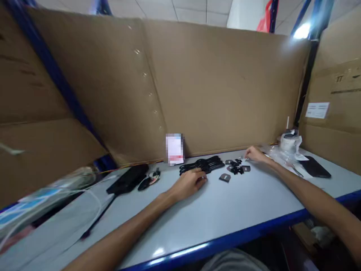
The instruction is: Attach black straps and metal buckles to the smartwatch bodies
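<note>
My left hand [190, 182] rests on the table with its fingers curled in. What it holds, if anything, is too small or hidden to name. Just behind it, and partly covered by it, lies a black part with several long arms [216, 163]. Farther right, my right hand [255, 154] is pinched at the fingertips near the back of the table; a small pale bit shows there, too small to make out. Between the hands sits a group of small black parts [237, 167]. Flat grey plates with a slot lie around it, one grey plate [225, 177] nearest me.
A pixelated upright card or screen [175, 149] leans on the cardboard wall [225, 82]. To the left are keys [149, 180], a black case-like object [131, 180] and cables with a power strip [36, 205]. A black phone [316, 166] and plastic-wrapped container [289, 143] are right.
</note>
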`<action>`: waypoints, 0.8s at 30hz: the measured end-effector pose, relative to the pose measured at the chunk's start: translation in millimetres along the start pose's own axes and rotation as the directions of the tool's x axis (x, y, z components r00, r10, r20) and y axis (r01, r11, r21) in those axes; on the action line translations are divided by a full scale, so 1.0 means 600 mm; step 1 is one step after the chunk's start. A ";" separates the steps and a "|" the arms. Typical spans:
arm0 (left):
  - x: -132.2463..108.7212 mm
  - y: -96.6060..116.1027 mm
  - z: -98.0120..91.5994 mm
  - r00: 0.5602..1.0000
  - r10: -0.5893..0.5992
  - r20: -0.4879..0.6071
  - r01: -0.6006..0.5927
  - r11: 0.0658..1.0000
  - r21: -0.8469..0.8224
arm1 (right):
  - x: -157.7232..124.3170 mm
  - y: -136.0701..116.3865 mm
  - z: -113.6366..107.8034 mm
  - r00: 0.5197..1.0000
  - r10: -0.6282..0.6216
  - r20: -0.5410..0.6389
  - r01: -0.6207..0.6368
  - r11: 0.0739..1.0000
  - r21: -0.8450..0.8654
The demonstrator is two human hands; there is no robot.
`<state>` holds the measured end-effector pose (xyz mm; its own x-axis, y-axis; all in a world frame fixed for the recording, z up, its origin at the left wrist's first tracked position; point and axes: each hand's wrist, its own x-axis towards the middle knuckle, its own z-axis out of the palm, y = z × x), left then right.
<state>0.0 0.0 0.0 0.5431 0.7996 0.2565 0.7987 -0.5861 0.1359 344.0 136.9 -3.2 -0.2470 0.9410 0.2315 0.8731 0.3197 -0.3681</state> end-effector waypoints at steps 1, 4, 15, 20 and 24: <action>0.000 0.000 -0.001 1.000 0.002 -0.003 -0.002 1.000 -0.001 | -0.002 -0.003 0.001 0.999 0.023 -0.025 -0.023 1.000 -0.005; 0.000 0.002 -0.003 1.000 0.006 -0.007 -0.006 1.000 0.008 | -0.012 -0.017 0.010 0.996 0.016 -0.087 -0.018 0.999 -0.028; 0.001 0.007 -0.004 0.999 0.013 -0.035 -0.011 0.998 0.056 | -0.079 -0.130 0.074 0.930 -0.346 0.126 0.364 0.915 -0.176; 0.002 -0.003 0.005 0.998 0.026 -0.058 -0.023 0.999 0.050 | -0.093 -0.141 0.071 0.927 -0.330 0.177 0.359 0.918 -0.169; 0.001 0.000 0.002 0.998 0.015 -0.063 -0.012 0.999 0.051 | -0.097 -0.141 0.064 0.925 -0.299 0.237 0.342 0.924 -0.172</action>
<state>0.7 0.3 -1.0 0.5376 0.7810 0.3178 0.8046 -0.5879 0.0839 268.6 59.3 -19.9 -0.5884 0.8009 0.1109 0.7943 0.5982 -0.1058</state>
